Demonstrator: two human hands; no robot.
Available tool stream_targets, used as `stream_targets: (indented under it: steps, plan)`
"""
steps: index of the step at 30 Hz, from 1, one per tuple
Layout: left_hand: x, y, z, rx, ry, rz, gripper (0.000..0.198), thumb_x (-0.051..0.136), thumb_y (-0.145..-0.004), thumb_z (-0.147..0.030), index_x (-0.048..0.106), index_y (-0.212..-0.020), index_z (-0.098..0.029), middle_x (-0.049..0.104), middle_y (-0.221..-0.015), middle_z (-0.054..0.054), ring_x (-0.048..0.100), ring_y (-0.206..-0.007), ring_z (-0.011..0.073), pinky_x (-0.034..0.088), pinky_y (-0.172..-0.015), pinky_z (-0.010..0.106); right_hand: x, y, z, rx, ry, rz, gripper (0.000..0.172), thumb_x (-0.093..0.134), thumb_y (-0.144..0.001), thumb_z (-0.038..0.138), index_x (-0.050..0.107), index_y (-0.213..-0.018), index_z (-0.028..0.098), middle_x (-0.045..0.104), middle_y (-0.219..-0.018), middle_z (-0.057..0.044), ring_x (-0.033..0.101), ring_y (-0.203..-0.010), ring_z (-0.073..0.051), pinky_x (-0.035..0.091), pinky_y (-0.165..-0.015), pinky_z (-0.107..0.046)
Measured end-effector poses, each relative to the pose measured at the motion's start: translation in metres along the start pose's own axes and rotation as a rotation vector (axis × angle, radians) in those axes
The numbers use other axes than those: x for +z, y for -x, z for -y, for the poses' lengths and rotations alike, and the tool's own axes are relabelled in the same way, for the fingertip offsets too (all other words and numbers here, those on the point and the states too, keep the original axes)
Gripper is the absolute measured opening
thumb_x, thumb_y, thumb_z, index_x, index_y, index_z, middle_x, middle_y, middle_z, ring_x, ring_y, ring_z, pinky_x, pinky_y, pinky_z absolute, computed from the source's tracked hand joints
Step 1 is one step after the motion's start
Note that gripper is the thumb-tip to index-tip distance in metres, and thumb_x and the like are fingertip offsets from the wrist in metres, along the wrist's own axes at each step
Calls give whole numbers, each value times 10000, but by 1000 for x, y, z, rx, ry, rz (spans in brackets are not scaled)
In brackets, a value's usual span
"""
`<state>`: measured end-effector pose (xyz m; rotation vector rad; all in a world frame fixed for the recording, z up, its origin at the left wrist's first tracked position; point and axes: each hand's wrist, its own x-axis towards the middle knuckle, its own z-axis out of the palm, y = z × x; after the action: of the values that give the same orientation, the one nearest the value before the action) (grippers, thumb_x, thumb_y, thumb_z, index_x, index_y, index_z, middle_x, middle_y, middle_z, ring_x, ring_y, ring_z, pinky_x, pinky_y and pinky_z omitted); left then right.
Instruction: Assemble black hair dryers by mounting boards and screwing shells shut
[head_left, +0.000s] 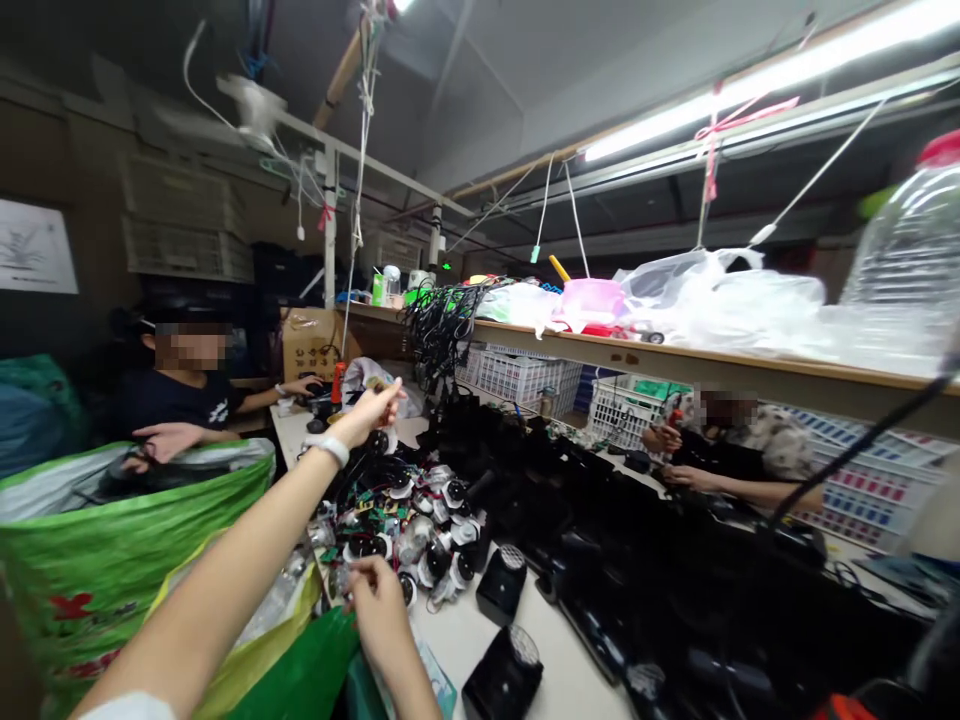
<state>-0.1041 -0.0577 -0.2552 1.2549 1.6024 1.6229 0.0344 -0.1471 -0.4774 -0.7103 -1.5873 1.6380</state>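
My left hand, with a white band at its wrist, reaches out over the far side of a heap of small parts. Its fingers are drawn together; anything between them is too small to tell. Nearer to me, my right hand is at the heap's front left edge, its fingers curled inward, and what they hold is hidden. White-and-black round parts, wires and green boards make up the heap. Two black housings with clear ribbed tops, one behind the other, stand right of my right hand.
Many black housings cover the table's right side. Green and yellow bags stand at the left. A loaded shelf crosses above the table, with black cables hanging down. One person sits at the left, another across the table.
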Motion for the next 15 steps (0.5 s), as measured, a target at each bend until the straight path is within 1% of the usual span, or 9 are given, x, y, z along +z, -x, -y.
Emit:
stream_targets:
  steps: [2, 4, 7, 8, 10, 12, 13, 14, 15]
  plan:
    - [1, -9, -32, -22, -84, 72, 300, 591, -1013, -437, 652, -1042, -144, 658, -845, -1, 595, -607, 101, 526, -550, 245, 2, 20, -9, 13, -47, 32, 144, 661, -889, 311, 666, -945, 178, 640, -767, 11, 583, -609, -133, 448, -578, -251]
    - [4, -11, -65, -23, -180, 168, 260, 627, -1000, -395, 654, -969, -139, 626, -765, -29, 539, -535, 76, 475, -488, 210, -5, 34, -12, 28, -94, 30, 223, 686, -840, 386, 683, -937, 185, 654, -770, 1, 593, -616, -138, 426, -555, -240]
    - [11, 4, -110, 47, -308, 284, 219, 751, -916, -309, 666, -835, -124, 554, -619, -65, 422, -437, 51, 339, -400, 180, -25, 39, -5, 65, -188, 14, 427, 722, -752, 568, 672, -937, 186, 670, -747, -13, 602, -572, -150, 370, -474, -225]
    - [13, 14, -124, 106, -325, 289, 253, 780, -889, -314, 672, -782, -112, 522, -569, -59, 403, -423, 54, 299, -390, 190, -33, 38, 0, 74, -225, 7, 493, 736, -718, 619, 662, -937, 183, 673, -739, -17, 601, -553, -153, 359, -453, -223]
    - [18, 41, -150, 251, -322, 264, 330, 746, -914, -386, 681, -750, -107, 475, -531, -46, 381, -421, 54, 270, -408, 203, -47, 37, 16, 77, -308, -13, 598, 761, -672, 685, 645, -965, 177, 690, -769, -33, 619, -567, -159, 389, -454, -224]
    - [21, 74, -171, 372, -310, 253, 372, 682, -953, -449, 692, -789, -116, 444, -542, -43, 393, -442, 54, 266, -439, 195, -60, 43, 39, 65, -409, -25, 674, 722, -715, 733, 621, -1087, 180, 725, -920, -69, 678, -704, -183, 482, -534, -244]
    - [22, 92, -180, 407, -318, 277, 384, 677, -950, -476, 702, -804, -121, 444, -546, -40, 405, -451, 57, 271, -450, 192, -65, 48, 53, 58, -464, -18, 704, 659, -768, 758, 589, -1181, 193, 730, -1038, -91, 705, -818, -205, 532, -601, -270]
    - [24, 111, -187, 429, -343, 337, 395, 673, -947, -491, 709, -802, -126, 445, -539, -37, 406, -446, 59, 279, -453, 191, -69, 56, 67, 58, -528, 7, 719, 574, -826, 778, 541, -1266, 211, 716, -1168, -116, 714, -942, -233, 570, -671, -314]
    - [26, 128, -192, 445, -399, 438, 406, 634, -968, -494, 708, -797, -133, 436, -531, -35, 394, -436, 62, 281, -448, 190, -73, 65, 81, 64, -590, 37, 724, 483, -867, 796, 494, -1318, 230, 696, -1251, -131, 710, -1030, -262, 590, -710, -357]
